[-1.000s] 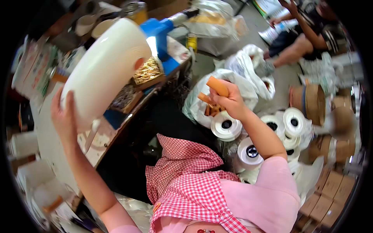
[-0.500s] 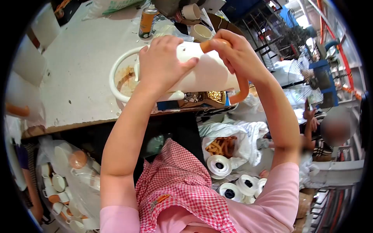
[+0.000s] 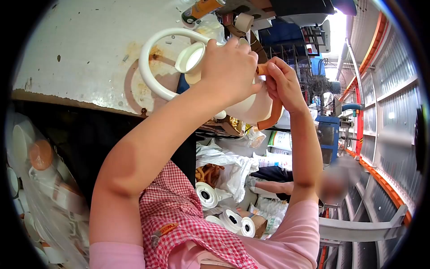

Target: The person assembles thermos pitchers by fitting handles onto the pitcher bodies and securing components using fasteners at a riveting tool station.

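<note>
A cream-coloured jug body (image 3: 242,109) lies tilted on its side in front of me, its middle hidden by my hands. At its left end are a round open mouth (image 3: 190,58) and a large white loop handle (image 3: 145,58). My left hand (image 3: 230,67) is closed around the body, thumb toward the right end. A curved tan handle (image 3: 272,117) runs along the right end of the jug. My right hand (image 3: 283,85) wraps its fingers around this handle near its upper end. Whether both handle ends are attached is hidden.
A white worktable (image 3: 98,58) with stains carries a spray can (image 3: 201,10). Below are a white sack (image 3: 237,166) of tan handles (image 3: 208,174), several white round parts (image 3: 206,196) and a plastic bag (image 3: 58,188) of cream pieces. Another person (image 3: 273,184) is at the right.
The jug has swung, its open mouth now showing more toward me. Both hands keep their hold and sit further right and lower. The camera view has turned to the right.
</note>
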### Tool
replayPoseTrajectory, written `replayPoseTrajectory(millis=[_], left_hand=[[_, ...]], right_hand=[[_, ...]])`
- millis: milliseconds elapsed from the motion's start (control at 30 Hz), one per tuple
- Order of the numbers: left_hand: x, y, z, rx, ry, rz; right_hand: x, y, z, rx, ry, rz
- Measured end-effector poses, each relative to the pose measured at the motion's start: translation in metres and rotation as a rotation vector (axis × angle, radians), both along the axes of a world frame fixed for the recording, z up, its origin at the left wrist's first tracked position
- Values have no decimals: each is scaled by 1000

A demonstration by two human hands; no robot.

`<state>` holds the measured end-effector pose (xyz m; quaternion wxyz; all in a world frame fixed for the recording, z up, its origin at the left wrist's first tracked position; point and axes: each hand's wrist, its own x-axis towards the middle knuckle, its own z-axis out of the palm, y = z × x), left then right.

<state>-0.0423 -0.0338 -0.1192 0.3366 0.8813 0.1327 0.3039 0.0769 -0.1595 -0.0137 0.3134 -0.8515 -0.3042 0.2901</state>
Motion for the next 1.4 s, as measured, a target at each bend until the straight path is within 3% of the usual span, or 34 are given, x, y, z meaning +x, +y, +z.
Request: replayPoseTrajectory(millis=[200,400,567,933,1033,1200,1333,1400], left_hand=[[0,0,-1,-17,3,-28],[-1,1,3,-3,19,-20],[-1,-1,0,29,-84,-1],[2,1,-2,-4,-102,-66],[1,2,-2,-17,-105,-72],[1,2,0,20,-172,-37],[-1,5,3,22,-72,-135],[1,2,2,71,-221,-45]], right_hand=[[-7,6,11,-74,-125,79],[-11,18,15,-137,-495,350],[-20,18,17,-206,-671,336],[-28,26,22,-388,-835,364],[-23,24,17,-301,-923,430],[-25,25,19,-336,-930,414],[-24,22,16,-345,-884,403],[-22,20,14,-315,-876,402]])
